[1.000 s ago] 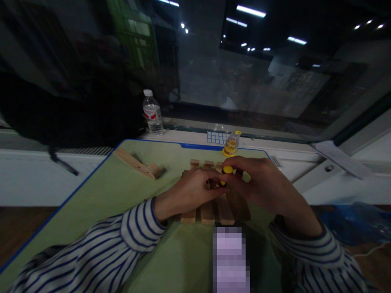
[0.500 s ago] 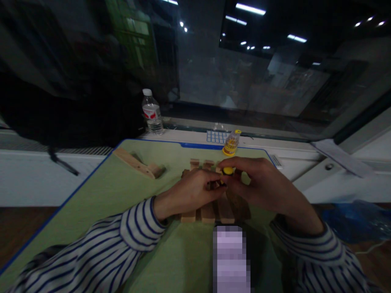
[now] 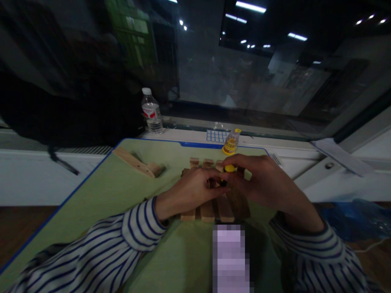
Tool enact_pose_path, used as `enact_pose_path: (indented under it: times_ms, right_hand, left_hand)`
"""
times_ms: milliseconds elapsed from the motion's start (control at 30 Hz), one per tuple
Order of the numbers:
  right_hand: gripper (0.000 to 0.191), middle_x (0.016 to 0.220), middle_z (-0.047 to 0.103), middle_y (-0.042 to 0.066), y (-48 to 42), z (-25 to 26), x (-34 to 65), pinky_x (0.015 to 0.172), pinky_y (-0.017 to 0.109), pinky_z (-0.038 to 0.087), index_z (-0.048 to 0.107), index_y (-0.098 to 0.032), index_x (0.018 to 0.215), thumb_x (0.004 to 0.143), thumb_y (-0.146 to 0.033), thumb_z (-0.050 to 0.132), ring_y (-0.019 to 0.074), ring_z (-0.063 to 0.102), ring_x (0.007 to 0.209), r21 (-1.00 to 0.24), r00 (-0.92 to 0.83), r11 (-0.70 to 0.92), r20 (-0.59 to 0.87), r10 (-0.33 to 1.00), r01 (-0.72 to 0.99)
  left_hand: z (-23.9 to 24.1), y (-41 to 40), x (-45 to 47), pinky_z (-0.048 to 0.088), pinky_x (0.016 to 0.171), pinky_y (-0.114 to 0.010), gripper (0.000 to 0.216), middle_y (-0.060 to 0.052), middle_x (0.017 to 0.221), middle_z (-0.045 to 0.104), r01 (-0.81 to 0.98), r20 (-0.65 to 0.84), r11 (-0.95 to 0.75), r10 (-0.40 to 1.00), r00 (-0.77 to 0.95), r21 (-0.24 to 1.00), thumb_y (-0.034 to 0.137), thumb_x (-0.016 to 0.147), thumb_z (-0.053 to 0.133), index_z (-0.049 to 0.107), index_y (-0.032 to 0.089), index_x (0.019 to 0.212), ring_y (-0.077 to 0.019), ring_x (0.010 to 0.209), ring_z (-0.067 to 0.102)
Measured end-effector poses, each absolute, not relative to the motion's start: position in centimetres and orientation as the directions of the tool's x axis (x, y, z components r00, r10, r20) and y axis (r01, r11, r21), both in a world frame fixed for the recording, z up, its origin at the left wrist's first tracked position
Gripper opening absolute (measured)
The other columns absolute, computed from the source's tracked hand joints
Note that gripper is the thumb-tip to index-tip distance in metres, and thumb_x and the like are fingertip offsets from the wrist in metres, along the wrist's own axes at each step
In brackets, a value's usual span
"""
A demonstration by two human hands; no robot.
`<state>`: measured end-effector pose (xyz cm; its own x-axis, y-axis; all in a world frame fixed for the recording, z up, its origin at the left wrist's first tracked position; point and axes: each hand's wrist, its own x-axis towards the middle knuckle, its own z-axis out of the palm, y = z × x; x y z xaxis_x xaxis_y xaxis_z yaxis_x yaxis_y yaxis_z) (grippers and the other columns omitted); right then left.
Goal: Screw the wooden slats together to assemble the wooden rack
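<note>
In the head view, my right hand (image 3: 262, 181) pinches a stubby screwdriver (image 3: 229, 168) by its short yellow-and-black handle. The tool stands roughly upright over a wooden piece made of parallel slats (image 3: 225, 208). My left hand (image 3: 191, 188) lies across those slats, thumb and fingertips closed together at the tool's lower end. What sits between the left fingertips is hidden. Slat ends show beyond my hands and on the near side. Under my right hand is a darker brown patch on the slats' right, which I cannot make out.
A loose wooden bar (image 3: 136, 162) with a block at one end lies left on the green table (image 3: 100, 199). On the sill stand a water bottle (image 3: 152, 112) and a small yellow-capped bottle (image 3: 231, 142). A window rises behind. A blue plastic bag (image 3: 357, 219) lies right of the table.
The screwdriver's yellow top has shifted very slightly up and right, and my right fingers have moved a little around it. My left hand and the wooden slats stay almost in place.
</note>
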<state>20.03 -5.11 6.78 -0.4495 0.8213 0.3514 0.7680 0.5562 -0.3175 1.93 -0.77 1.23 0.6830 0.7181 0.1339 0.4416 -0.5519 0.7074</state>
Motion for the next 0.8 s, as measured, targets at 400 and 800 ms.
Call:
enact_pose_path:
  times_ms: [400,800]
  right_hand:
    - [0.017,0.078,0.07,0.001,-4.83,6.39,20.12,0.061,0.026,0.043,0.063,-0.021,0.096,0.086,-0.034,0.059,0.0147,0.063,0.065,-0.278,-0.414,0.527,0.375,0.829,0.803]
    - [0.027,0.096,0.072,0.002,-4.78,6.64,20.22,0.064,0.026,0.046,0.061,-0.022,0.111,0.084,-0.026,0.06,0.0129,0.064,0.069,-0.36,-0.439,0.567,0.378,0.815,0.741]
  left_hand:
    - [0.6,-0.64,1.88,0.049,0.074,-0.027,0.025,-0.002,0.089,0.071,0.406,0.156,-0.551,0.711,0.685,0.729,0.032,0.086,0.056,0.067,0.021,0.106,-0.0164,0.08,0.064]
    - [0.85,-0.61,1.78,0.049,0.072,-0.028,0.027,-0.004,0.088,0.069,0.366,0.154,-0.567,0.67,0.726,0.738,0.027,0.088,0.053,0.064,0.018,0.11,-0.0156,0.078,0.063]
